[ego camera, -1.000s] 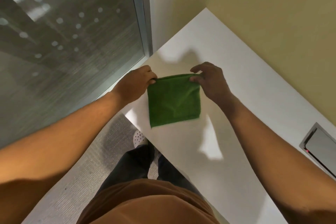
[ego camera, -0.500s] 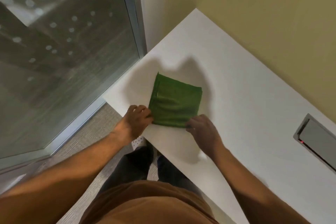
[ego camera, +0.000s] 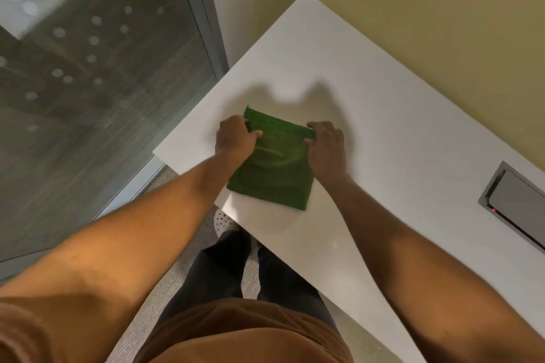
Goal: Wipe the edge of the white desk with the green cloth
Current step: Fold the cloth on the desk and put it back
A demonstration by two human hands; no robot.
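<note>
A: Where is the green cloth (ego camera: pixel 272 169) at this moment?

B: It lies flat on the white desk (ego camera: pixel 383 132), folded to a rough square, close to the desk's near edge and not far from its left corner. Its near left corner sits almost at that edge.

A: And the 2 hands?

B: Both are at the cloth's far end. The left hand (ego camera: pixel 234 138) has its fingers curled around the far left corner, thumb lying over the top of the fabric. The right hand (ego camera: pixel 326 146) pinches the far right corner, fingers bent down onto it.

A: Is the cloth lifted anywhere?

B: The far edge looks slightly raised between the 2 grips; the rest lies on the surface.

A: Anything else on the desk?

B: A grey metal hatch (ego camera: pixel 516 205) set into the top, well off to the right, with a small red light at its near rim. A glass wall (ego camera: pixel 88 68) stands to the left, and a white perforated shoe (ego camera: pixel 221 220) shows below the desk edge.
</note>
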